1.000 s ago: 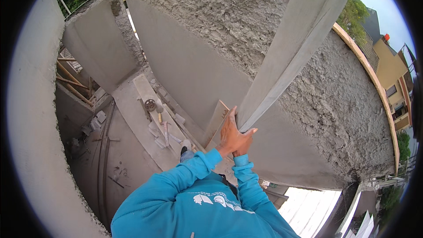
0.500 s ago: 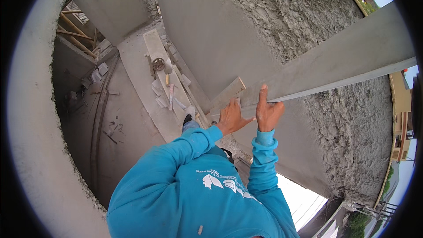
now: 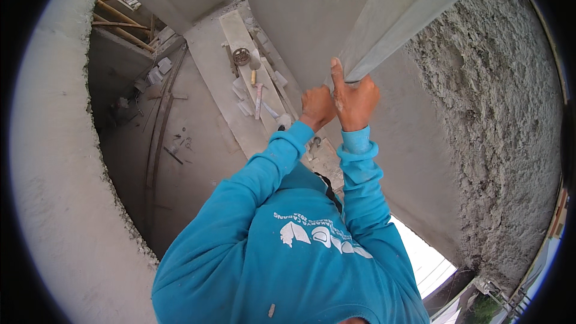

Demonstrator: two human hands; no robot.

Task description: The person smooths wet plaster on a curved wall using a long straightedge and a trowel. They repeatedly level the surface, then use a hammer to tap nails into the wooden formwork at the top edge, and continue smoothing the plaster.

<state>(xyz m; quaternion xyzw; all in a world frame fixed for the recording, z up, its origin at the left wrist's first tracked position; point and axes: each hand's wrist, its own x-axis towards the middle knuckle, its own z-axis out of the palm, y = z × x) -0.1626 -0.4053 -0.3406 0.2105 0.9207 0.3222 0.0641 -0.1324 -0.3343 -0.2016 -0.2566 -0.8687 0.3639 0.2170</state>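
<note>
A long grey straightedge board runs from the upper right down to my hands, in front of the plastered wall. My right hand grips its lower part, with the thumb lying along the board's face. My left hand is closed around the board just left of and lower than the right one; its fingertips are hidden. Beyond my hands, a plank on the floor carries a round metal object, a yellow-handled tool and a hammer-like tool.
A rough-edged wall curves along the left. Below it are long bars and pale blocks on the lower floor, with timber poles behind. Rough render covers the right wall; a bright opening shows at lower right.
The straightedge has tilted from lying toward the right to a steeper diagonal. Both hands have risen in the picture, and my left hand has closed from spread fingers. The view has shifted.
</note>
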